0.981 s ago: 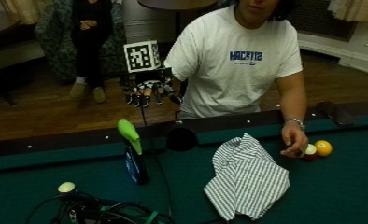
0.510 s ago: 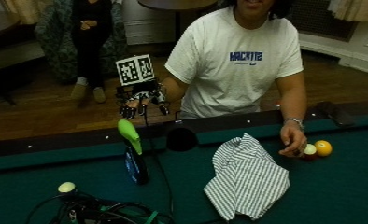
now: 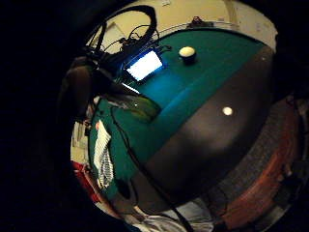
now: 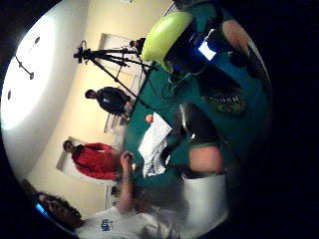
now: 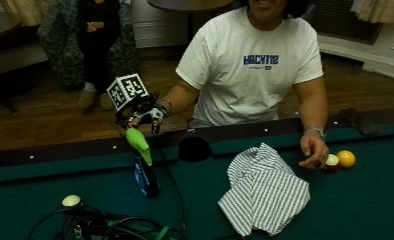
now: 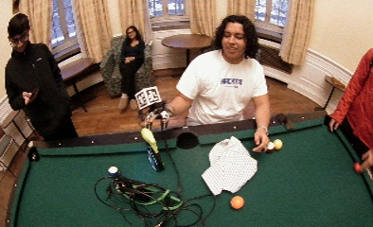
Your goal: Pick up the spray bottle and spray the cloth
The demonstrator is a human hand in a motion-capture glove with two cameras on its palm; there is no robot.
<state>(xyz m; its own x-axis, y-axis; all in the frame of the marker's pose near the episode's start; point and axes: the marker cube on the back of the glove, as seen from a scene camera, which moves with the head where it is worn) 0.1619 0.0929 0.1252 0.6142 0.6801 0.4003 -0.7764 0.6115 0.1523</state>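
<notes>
Gloved and dark, the right hand [image 5: 146,114] hung just above the green top of the spray bottle [image 5: 144,167], its fingers pointing down in a relaxed spread and holding nothing. From the thumb-side palm view the bottle's [image 4: 167,37] green head loomed close to the palm, though whether any fingertip touched it could not be told.

That bottle stood upright on the green felt of the pool table [image 5: 357,200], near the dark wooden rail on the person's side and just beside the side pocket [image 5: 194,149]. Its dark body rose to the lime-coloured trigger head.

Farther along the felt lay the striped cloth [image 5: 263,192], crumpled and well apart from the bottle. Beyond the cloth, the person's bare hand [image 5: 314,150] rested on the felt, touching a ball [image 5: 330,161] with a yellow ball [image 5: 346,158] just beside it.

On the near side of the bottle sat a pale ball [image 5: 71,200] and a tangle of cables [image 5: 110,227]. In the wide view an orange ball [image 6: 237,202] lay near the cloth's far end.
</notes>
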